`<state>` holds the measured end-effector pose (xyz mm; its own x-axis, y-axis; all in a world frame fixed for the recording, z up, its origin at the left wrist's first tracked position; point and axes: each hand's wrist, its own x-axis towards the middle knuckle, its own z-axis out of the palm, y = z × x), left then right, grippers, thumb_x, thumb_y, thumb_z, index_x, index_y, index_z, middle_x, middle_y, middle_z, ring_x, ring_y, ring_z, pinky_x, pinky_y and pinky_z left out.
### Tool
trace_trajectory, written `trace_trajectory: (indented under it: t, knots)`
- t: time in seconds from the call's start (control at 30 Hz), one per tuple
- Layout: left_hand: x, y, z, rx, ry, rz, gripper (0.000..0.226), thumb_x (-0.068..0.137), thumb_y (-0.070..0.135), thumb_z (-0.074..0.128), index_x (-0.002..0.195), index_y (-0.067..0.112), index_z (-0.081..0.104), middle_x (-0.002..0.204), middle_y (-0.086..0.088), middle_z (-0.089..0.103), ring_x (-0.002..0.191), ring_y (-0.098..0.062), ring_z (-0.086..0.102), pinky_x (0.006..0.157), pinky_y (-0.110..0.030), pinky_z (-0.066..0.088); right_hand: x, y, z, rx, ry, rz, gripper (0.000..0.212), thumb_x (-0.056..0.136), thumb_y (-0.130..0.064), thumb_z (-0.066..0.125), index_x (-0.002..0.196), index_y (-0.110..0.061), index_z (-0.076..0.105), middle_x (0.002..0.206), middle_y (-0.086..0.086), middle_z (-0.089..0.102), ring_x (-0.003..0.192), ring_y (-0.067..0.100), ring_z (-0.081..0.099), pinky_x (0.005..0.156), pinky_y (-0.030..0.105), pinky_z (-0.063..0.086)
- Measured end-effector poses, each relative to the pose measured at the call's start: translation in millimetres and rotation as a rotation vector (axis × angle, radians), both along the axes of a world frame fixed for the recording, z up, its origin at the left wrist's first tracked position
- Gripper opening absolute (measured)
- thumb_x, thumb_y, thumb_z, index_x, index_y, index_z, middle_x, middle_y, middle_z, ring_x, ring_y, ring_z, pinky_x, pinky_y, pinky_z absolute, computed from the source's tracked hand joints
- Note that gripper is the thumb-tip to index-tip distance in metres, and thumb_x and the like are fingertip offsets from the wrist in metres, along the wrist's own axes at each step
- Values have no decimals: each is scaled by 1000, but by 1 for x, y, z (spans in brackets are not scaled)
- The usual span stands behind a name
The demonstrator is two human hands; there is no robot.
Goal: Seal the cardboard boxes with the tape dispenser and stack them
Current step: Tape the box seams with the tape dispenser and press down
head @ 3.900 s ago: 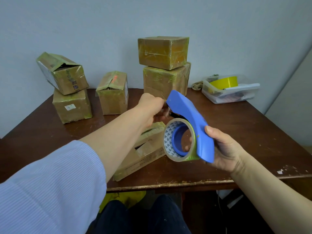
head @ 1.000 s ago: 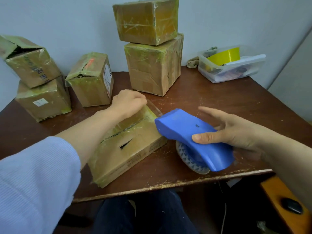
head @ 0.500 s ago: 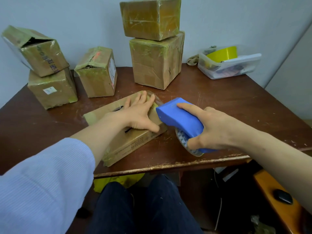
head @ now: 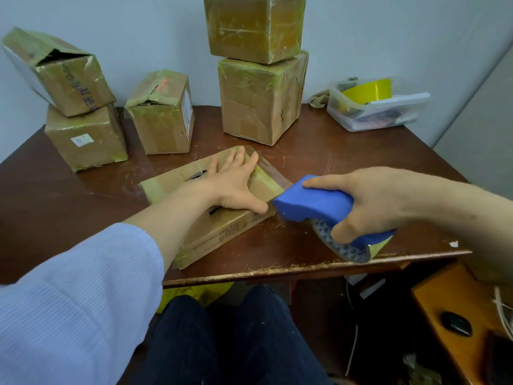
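A flat cardboard box (head: 222,232) lies near the front edge of the brown table (head: 69,201). My left hand (head: 236,184) presses flat on its top, fingers spread. My right hand (head: 372,198) grips the blue tape dispenser (head: 308,204), whose nose touches the box's right end. A strip of clear tape (head: 270,169) runs from the dispenser along the box's far right corner. The tape roll (head: 344,247) shows under the dispenser by the table edge.
A stack of two taped boxes (head: 261,93) stands at the back centre. A single box (head: 163,115) with a torn top stands left of it, and two more boxes (head: 77,107) are stacked at far left. A clear plastic tub (head: 380,115) holds yellow tape at back right.
My right hand has closed round the dispenser and drawn it slightly right, stretching tape off the box's end. My left hand went from resting on the box to pressing flat with spread fingers.
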<state>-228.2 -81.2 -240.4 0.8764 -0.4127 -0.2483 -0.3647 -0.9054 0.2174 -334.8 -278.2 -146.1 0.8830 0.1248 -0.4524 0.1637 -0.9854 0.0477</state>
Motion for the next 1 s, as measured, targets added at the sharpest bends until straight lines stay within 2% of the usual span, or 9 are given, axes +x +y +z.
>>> trace_trajectory:
  t: [0.1,0.17,0.23,0.33,0.4,0.57,0.77,0.93,1.0]
  knots:
    - [1,1,6,-38,60,3,117,66,61,62,151,25,-10,157,-5,-21,144,-17,-21,115,-49,-14,13,4,12,-12,40,32,82,72,-48,65,139,-57,19,103,-10,35,80,11,45,73,29,36]
    - [2,0,16,-162,199,51,121,55,77,49,152,27,-3,158,-3,-18,144,-14,-20,115,-46,-14,17,5,16,5,67,38,80,73,-44,66,139,-57,22,98,-14,37,74,4,45,67,27,39]
    - [1,-2,23,-214,258,90,126,53,89,46,152,27,1,158,-1,-17,144,-14,-20,114,-47,-15,19,5,17,7,77,40,80,73,-44,66,139,-57,23,92,-18,38,72,1,44,62,21,38]
    - [0,-5,18,-102,160,71,111,69,83,43,152,26,-3,158,-3,-19,144,-17,-22,113,-49,-16,15,6,14,25,79,18,79,75,-47,64,140,-56,21,85,-23,36,71,2,45,60,20,36]
    - [0,-6,14,-83,123,69,109,71,81,43,152,26,-5,158,-4,-19,144,-18,-22,113,-50,-16,9,5,10,59,69,-7,79,74,-48,63,139,-57,20,85,-22,38,72,2,46,61,20,37]
    - [-1,-5,13,-114,156,88,130,47,92,34,152,27,-4,158,-2,-19,143,-17,-23,112,-51,-18,-13,-4,-3,56,4,-34,90,69,-57,60,140,-60,6,86,-16,41,72,4,45,61,19,37]
    - [-2,-6,12,-116,136,95,132,45,95,35,152,28,-4,158,-2,-18,143,-17,-23,112,-52,-18,-28,-11,-14,71,-59,-12,95,64,-64,58,136,-64,-4,87,-11,36,74,6,42,70,24,38]
    - [-6,-8,5,10,54,52,148,35,95,42,150,23,-16,156,-6,-25,142,-21,-27,112,-55,-18,-43,-18,-6,74,-5,-54,93,62,-61,61,134,-68,3,89,-14,42,76,4,46,69,21,40]
    - [-4,-7,7,-30,81,71,143,40,96,39,151,23,-12,157,-6,-22,143,-21,-25,112,-56,-16,-40,-13,-1,30,-42,-36,90,61,-62,60,135,-67,9,82,-18,37,70,2,41,61,19,35]
